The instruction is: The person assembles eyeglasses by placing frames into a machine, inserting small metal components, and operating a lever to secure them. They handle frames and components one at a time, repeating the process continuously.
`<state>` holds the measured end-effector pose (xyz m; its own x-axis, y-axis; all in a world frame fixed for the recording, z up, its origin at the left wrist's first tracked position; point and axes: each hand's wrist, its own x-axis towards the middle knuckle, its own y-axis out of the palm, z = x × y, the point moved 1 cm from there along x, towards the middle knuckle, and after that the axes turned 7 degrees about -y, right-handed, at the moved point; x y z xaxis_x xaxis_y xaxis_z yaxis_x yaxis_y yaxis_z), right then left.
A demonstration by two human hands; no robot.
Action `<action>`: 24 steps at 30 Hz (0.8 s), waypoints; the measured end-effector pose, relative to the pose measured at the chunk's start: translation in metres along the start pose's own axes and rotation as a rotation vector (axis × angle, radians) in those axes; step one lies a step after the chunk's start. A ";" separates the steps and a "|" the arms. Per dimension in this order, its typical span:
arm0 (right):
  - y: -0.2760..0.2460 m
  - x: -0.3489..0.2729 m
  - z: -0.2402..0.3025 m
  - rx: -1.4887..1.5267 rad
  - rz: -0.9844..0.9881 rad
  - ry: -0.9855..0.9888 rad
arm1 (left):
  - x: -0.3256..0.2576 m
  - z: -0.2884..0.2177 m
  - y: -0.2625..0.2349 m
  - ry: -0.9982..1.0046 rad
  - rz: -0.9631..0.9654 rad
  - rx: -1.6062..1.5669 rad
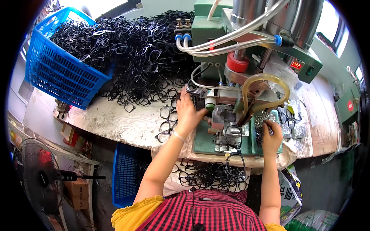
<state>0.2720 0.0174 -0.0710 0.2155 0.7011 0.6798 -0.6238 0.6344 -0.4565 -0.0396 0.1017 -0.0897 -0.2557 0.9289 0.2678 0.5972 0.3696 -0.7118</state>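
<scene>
"Where's the black spectacle frame (236, 149)?"

"One rim over the metal fixture (220, 140), the other hanging at its six o'clock."

"And the hands?"

"The left hand (187, 116), at the fixture's ten o'clock, has thumb and fingers apart; any hold, one can't tell. The right hand (273, 138), at three, bunches its fingertips over the tray (257, 150) of metal bits (265, 117); whether it grasps one, unclear."

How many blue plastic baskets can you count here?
2: one blue basket tilted at the table's left end, another basket lower down, below the table's near edge. Others may be hidden.
</scene>
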 end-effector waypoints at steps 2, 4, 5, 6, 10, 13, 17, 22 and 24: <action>-0.001 -0.001 0.001 0.076 -0.017 0.081 | 0.026 -0.008 -0.027 0.107 -0.188 -0.017; -0.006 -0.004 0.001 0.117 -0.007 0.143 | 0.043 -0.004 -0.059 0.267 -0.488 -0.097; -0.008 -0.007 -0.001 0.128 0.038 0.158 | 0.041 -0.008 -0.087 0.285 -0.594 -0.147; -0.010 -0.007 0.002 0.130 0.027 0.163 | 0.040 -0.007 -0.105 0.291 -0.541 -0.153; -0.011 -0.003 0.000 0.097 0.008 0.125 | 0.040 0.048 -0.106 0.521 -0.142 0.028; -0.017 -0.013 -0.005 0.021 -0.029 0.128 | 0.009 0.115 -0.092 0.517 0.224 0.389; -0.041 -0.042 -0.017 0.040 -0.029 0.196 | -0.024 0.165 -0.109 0.390 0.120 0.392; -0.031 -0.006 0.047 0.310 0.085 0.097 | -0.008 0.188 -0.116 -0.027 -0.174 -0.343; -0.012 0.013 0.067 0.364 0.099 -0.028 | -0.001 0.174 -0.111 -0.344 -0.081 -0.868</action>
<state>0.2318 -0.0032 -0.0181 0.1232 0.7405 0.6606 -0.8676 0.4036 -0.2906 -0.2379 0.0564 -0.1238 -0.4492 0.8934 -0.0099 0.8908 0.4487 0.0710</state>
